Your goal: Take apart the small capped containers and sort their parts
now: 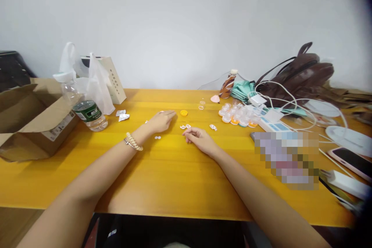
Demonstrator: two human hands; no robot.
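Both forearms stretch out across the yellow table (174,170) from the near edge, converging toward its middle. The left hand (161,121) lies palm down, its fingers extended flat and pointing right, toward a small orange cap (183,113) that sits just beyond the fingertips without touching them. This hand is open and holds nothing; a beaded bracelet (133,142) circles the wrist. Two tiny white discs (157,137) lie on the table just beside that wrist.

The right hand (200,138) rests on the tabletop with its fingers curled inward and the fingertips bunched toward the left. Whether it pinches anything between them is too small to tell. A few small white patterned pieces (185,126) lie just beyond its fingertips, and another white piece (213,127) lies a little to the right.

Farther back on the right stands a cluster of clear and orange plastic caps (238,115) next to a white power strip (273,123). On the left are a water bottle (87,106), an open cardboard box (31,120) and a white plastic bag (95,81). A brown bag (305,73) slumps by the wall.
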